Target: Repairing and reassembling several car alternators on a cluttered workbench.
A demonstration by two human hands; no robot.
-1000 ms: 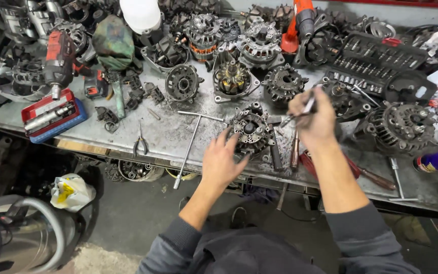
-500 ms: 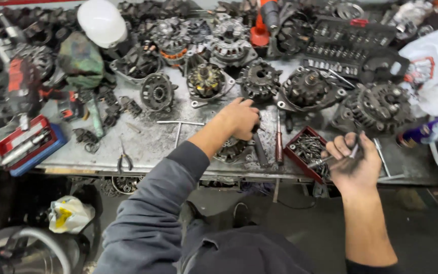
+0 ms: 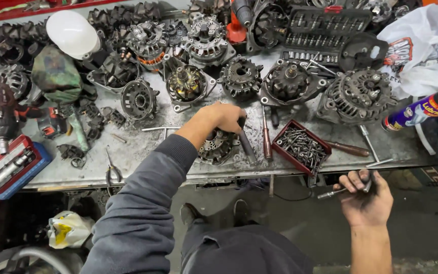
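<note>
While left hand (image 3: 224,117) grip closes on alternator part (image 3: 219,146) on worktop (image 3: 143,147), right hand (image 3: 366,198) grip closed around small metal tool (image 3: 333,192), red screw tray (image 3: 301,147) between.

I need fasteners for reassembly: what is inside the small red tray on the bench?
The red tray holds a heap of grey metal screws and bolts. The heap covers the tray's bottom, so anything beneath stays hidden.

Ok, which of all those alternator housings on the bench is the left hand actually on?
The left hand rests on the housing at the bench's front edge, left of the red tray of screws. The other housings sit untouched farther back.
</note>
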